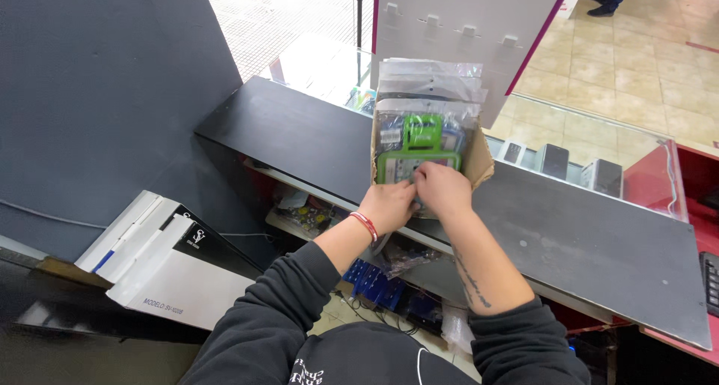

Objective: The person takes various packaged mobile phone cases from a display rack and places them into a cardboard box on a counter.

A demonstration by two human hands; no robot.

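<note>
Mid-rummage: both hands in the cardboard box of bagged phone cases

Nearest the camera are the black sleeves, then the left hand (388, 205), red band at the wrist, and the right hand (443, 192), side by side and touching at the near edge of the cardboard box (479, 160) that sits on the dark worktop (584, 228). Both have their fingers curled down onto the front packet, looks like a pinch grip, though I can't tell exactly how much each holds. Just beyond the fingers stands the green phone case (421, 141) in its clear bag, upright, with more clear packets (431, 78) stacked behind. My guess: this is the flip-through stage, so the next move calls for parting one bag from its neighbours without dragging the rest along. Far side: a glass display case (584, 141) with phones.
</note>
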